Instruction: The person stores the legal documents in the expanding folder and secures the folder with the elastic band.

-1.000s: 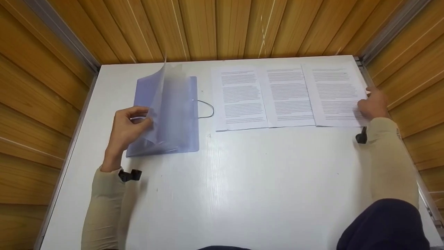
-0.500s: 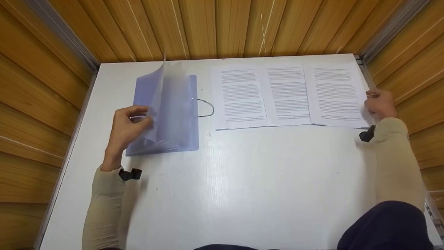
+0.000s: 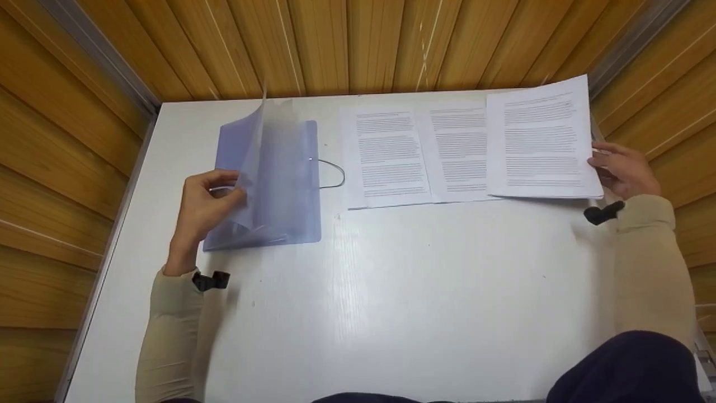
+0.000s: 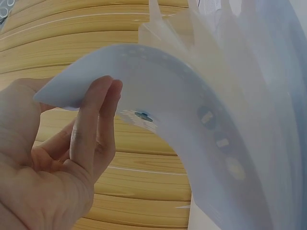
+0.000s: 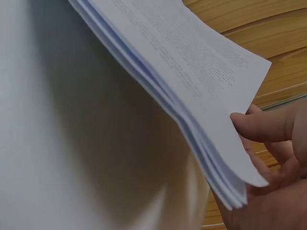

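Note:
My left hand (image 3: pixel 210 198) pinches the bent translucent cover (image 4: pixel 158 86) of a blue plastic folder (image 3: pixel 312 218) and holds it raised. Several clear inner sleeves (image 4: pixel 240 57) fan upright beside that cover. At the table's right side, my right hand (image 3: pixel 629 170) grips the right edge of a stack of printed sheets (image 3: pixel 540 145), thumb on top and fingers below. The stack is tilted, its right side lifted off the table, and its left edge overlaps the middle printed stack (image 3: pixel 457 151). In the right wrist view, the sheets' layered edges show under the top page.
Another printed stack (image 3: pixel 389 157) lies left of the middle one. A thin elastic loop (image 3: pixel 342 174) sticks out from the folder's right edge. Wood-panelled walls (image 3: pixel 369 45) close in the white table (image 3: pixel 386 302) at the back and both sides.
My right hand has shifted right and lifted the right-hand stack's edge from lying flat to tilted, its left edge now further over the middle stack. My left hand and the folder stay in place.

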A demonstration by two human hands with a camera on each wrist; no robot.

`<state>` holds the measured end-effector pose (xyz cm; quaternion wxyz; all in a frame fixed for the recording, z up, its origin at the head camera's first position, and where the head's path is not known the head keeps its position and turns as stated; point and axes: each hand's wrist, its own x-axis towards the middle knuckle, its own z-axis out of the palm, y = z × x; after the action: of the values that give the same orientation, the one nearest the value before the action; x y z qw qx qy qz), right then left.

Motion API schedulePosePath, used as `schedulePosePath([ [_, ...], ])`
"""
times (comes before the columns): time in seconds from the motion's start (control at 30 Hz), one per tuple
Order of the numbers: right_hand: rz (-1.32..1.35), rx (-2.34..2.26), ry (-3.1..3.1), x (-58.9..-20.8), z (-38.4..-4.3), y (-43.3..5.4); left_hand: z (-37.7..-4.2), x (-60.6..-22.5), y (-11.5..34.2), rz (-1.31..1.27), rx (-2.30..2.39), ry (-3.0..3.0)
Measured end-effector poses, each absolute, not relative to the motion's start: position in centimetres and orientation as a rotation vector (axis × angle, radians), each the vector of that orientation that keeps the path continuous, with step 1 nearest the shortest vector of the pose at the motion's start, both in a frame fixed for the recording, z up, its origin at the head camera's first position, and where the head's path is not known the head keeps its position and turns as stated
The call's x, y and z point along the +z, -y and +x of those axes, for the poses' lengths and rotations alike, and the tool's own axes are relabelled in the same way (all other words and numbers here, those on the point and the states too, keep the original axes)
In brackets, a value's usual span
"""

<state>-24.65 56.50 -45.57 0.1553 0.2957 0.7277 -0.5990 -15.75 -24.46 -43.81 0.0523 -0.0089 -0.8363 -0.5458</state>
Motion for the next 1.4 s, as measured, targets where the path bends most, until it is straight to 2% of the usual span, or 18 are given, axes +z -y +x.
schedulePosePath([
  [0.33,0.804,-1.99,-1.776,-44.8,-24.4,-54.8,-15.8,-44.1,24.6,-0.023,-1.674,2.544],
  [0.8,0.598,-2.371,-1.339,-44.7,-23.9,-51.0,-15.5,-44.3,24.4,-0.028,-1.68,2.511],
  [1.1,0.489,-2.418,-1.372,-44.0,-23.6,-48.5,-15.4,-44.6,24.2,-0.024,-1.71,2.512],
  [1.4,0.261,-2.476,-1.474,-45.0,-23.1,-45.0,-15.6,-44.5,24.2,-0.012,-1.778,2.499],
])
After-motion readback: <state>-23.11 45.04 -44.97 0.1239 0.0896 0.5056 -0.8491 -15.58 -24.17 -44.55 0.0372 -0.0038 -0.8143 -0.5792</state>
